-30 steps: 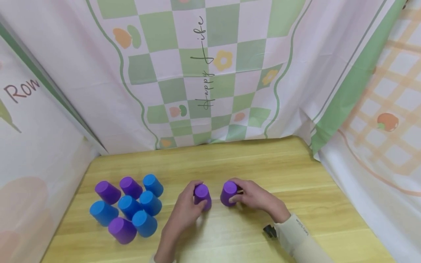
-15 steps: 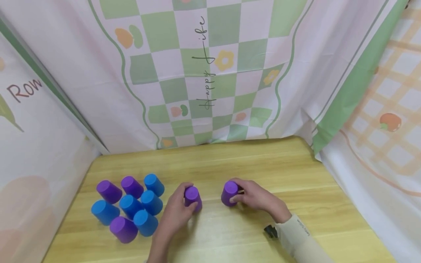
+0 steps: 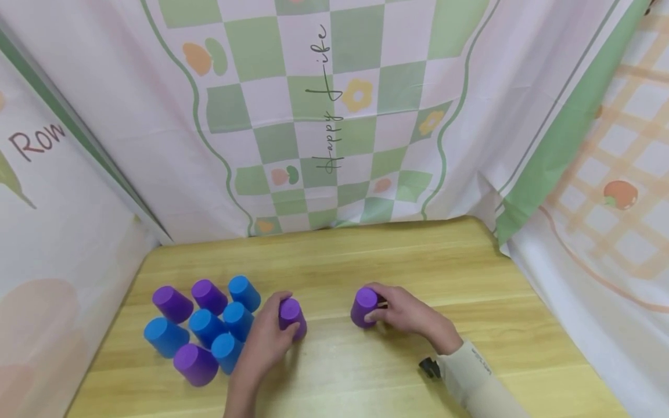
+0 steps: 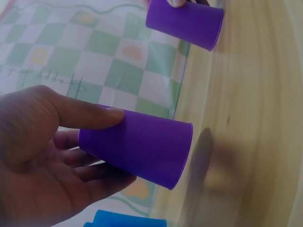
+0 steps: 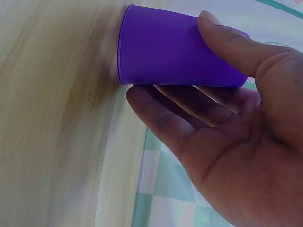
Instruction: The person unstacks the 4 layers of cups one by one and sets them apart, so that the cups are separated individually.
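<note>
My left hand (image 3: 269, 334) grips an upside-down purple cup (image 4: 142, 146), thumb on one side and fingers on the other. In the left wrist view a gap and a shadow show between the cup's rim and the table. Farther right, my right hand (image 3: 402, 312) holds a second upside-down purple cup (image 5: 165, 47) between thumb and fingers, its rim right at the tabletop. Left of my left hand stands a group of upside-down cups, among them a blue cup (image 3: 227, 351) partly hidden by that hand and a purple cup (image 3: 195, 364) at the front.
The wooden table (image 3: 418, 255) carries everything. More cups of the group include a blue cup (image 3: 166, 337) and a purple cup (image 3: 172, 304). A patterned curtain (image 3: 334, 145) hangs behind the table. A small black object (image 3: 430, 367) sits by the right sleeve.
My left hand has moved left with its purple cup, away from the other held cup and towards the group. My right hand and its cup stay in place.
</note>
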Action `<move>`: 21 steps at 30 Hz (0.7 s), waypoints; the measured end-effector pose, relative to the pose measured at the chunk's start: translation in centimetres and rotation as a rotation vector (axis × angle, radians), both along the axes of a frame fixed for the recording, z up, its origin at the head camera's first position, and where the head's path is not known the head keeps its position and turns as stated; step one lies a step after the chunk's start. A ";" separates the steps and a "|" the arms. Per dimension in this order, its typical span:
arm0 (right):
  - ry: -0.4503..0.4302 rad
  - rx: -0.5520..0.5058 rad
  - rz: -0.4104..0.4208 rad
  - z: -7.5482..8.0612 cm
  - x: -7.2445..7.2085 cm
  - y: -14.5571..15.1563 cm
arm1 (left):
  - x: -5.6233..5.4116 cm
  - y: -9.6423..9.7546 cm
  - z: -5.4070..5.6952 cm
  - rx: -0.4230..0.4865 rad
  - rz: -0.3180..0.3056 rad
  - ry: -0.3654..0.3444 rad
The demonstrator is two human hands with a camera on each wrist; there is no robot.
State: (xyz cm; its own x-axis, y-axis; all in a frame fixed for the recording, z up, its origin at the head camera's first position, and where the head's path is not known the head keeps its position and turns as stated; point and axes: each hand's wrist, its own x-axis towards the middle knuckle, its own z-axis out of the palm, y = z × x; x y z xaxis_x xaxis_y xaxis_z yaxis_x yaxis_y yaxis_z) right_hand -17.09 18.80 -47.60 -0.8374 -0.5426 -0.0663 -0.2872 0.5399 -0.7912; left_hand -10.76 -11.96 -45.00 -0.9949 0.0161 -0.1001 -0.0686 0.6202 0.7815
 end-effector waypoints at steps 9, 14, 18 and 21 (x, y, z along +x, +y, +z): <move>-0.009 0.012 -0.010 -0.1 0.0 0.0 | 0.2 -1.3 0.1 -0.063 0.009 0.037; -0.015 0.011 -0.015 0.0 0.0 -0.1 | 0.3 -1.9 0.2 -0.072 0.009 0.030; -0.034 0.015 -0.028 0.0 0.1 -0.2 | 0.4 -2.2 0.0 -0.073 0.009 0.017; -0.041 0.016 -0.035 0.1 0.1 -0.3 | 0.4 -2.5 -0.1 -0.076 0.015 -0.008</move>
